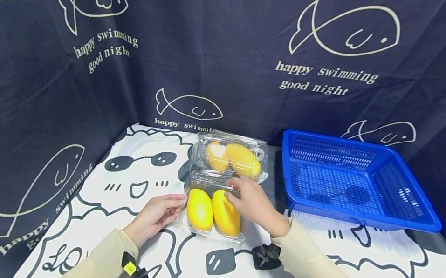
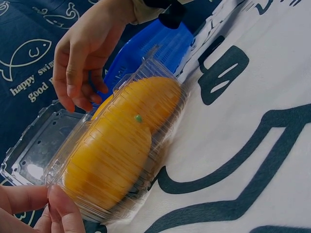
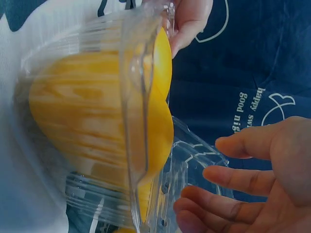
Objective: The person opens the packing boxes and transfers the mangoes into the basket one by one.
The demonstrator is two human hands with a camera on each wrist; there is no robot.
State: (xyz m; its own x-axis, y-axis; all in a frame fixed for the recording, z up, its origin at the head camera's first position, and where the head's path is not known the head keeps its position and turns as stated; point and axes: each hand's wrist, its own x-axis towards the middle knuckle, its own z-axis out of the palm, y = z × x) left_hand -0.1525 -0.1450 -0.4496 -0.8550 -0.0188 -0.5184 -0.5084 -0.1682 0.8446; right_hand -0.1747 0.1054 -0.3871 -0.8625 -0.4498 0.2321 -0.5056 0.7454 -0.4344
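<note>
While two yellow mangoes (image 1: 200, 209) are lying side by side in a clear plastic box (image 1: 214, 236) mid-table, the left hand (image 1: 159, 215) is pinching the box's left edge between thumb and finger, presumably to keep the light plastic from sliding. The right hand (image 1: 252, 200) is hovering by the far end of the right-hand mango, its fingers loosely bent, a little spread and gripping nothing. What looks like the lid (image 2: 41, 141) is lying back beyond the fruit, leaving the top uncovered. Farther off, two more mangoes (image 1: 244, 160) are showing through clear plastic, and a blue basket (image 1: 348, 214) is standing to the right, probably for that hand's easy reach. The left wrist view is revealing the pinch and a green spot (image 2: 138, 118) on one mango, both unclear from the head; the right wrist view is showing a gap between fingertips and fruit where the head view is overlapping them.
</note>
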